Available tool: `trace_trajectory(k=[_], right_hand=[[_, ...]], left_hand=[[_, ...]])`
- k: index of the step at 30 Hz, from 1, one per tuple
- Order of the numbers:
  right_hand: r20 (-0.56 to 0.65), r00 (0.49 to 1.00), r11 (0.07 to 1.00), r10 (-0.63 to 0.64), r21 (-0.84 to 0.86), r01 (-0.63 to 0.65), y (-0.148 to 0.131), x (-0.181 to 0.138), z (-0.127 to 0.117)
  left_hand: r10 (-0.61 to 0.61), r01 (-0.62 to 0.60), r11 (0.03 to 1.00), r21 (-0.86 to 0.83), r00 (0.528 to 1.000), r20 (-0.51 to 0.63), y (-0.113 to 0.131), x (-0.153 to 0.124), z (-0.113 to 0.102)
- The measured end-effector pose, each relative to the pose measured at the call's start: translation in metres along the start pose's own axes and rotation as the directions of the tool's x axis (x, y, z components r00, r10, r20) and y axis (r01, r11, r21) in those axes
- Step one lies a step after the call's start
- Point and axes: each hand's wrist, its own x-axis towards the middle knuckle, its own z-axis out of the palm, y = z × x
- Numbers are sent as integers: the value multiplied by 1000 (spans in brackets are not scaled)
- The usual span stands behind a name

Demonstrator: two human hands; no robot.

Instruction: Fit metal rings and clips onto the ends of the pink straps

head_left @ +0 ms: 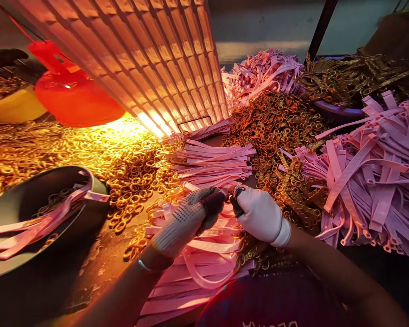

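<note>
In the middle of the head view my left hand [194,213], in a dotted knit glove with dark fingertips, is closed. My right hand [259,212], in a white glove with dark fingertips, is closed just beside it. The fingertips of both almost meet, and whatever they pinch is hidden. Under them lies a layer of pink straps [211,247] that runs down to my lap. A neat row of pink straps [214,161] lies just beyond my hands. Brass-coloured metal rings [132,186] are heaped to the left of my left hand.
A red lamp [78,97] glows over the rings beside a ribbed white panel [150,59]. At left stands a dark bucket [100,204] holding some straps. Brass clasps [276,131] are piled beyond my right hand, and a large heap of pink straps [378,181] lies at right.
</note>
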Motion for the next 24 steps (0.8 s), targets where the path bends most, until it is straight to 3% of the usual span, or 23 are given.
trace_trajectory(k=[4,8,10,13,18,24], right_hand=[[44,999,971,-32,-237,41,-10,-4,10],[-3,987,918,-161,-368,148,-9,-9,29],[-49,977,909,-208,-379,174,-7,-11,36],[-58,973,918,-225,-348,191,-5,-12,37],[125,986,954,-113,-264,143,-7,-11,22],[227,974,946,9,-317,65,-14,-11,3]], left_hand=[[90,-85,981,172,996,-22,-10,-2,0],[322,-319,857,405,945,62,-22,0,-8],[376,-381,802,460,920,107,-29,0,-9],[371,-383,795,471,921,122,-38,-1,-7],[342,-361,753,550,929,142,-48,2,-3],[260,-246,856,454,965,33,-45,-1,-4]])
